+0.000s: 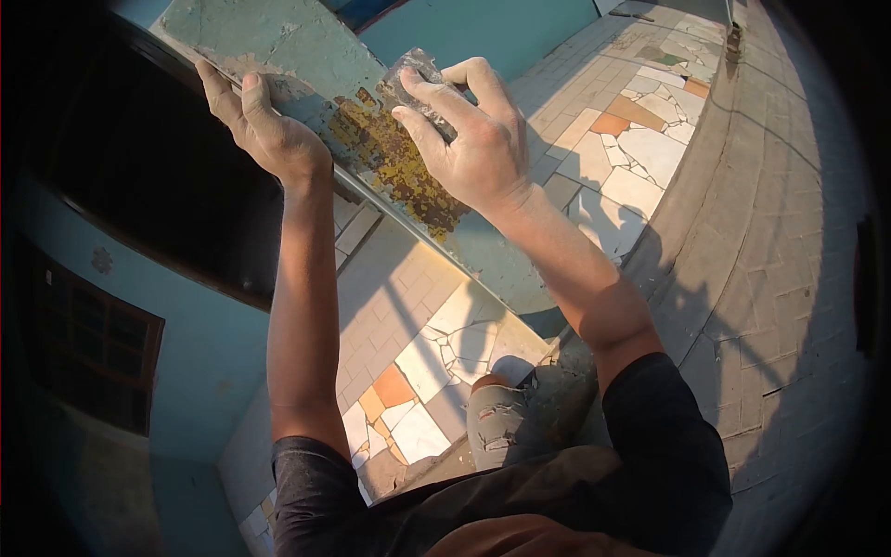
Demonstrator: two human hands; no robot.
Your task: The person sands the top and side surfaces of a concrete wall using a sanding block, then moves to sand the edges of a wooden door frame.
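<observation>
A teal pillar (278,56) slants across the upper middle, its paint worn through to a mottled yellow-brown patch (390,162). Pale dust coats both hands. My right hand (478,139) grips a dusty grey flat piece, which looks like folded sandpaper (408,79), over the pillar's face beside that patch. Thumb and fingers press along its sides, and part of it is hidden under them. To the left, my left hand (278,139) lies along the pillar's left edge with fingers stretched out, holding nothing.
Beige paving with broken-tile inlays (640,153) runs behind and below the pillar. A grey brick pavement (770,278) curves along the right. On the left is a teal wall (209,343) with a brown-framed window (93,334). My knee in ripped trousers (497,427) shows below.
</observation>
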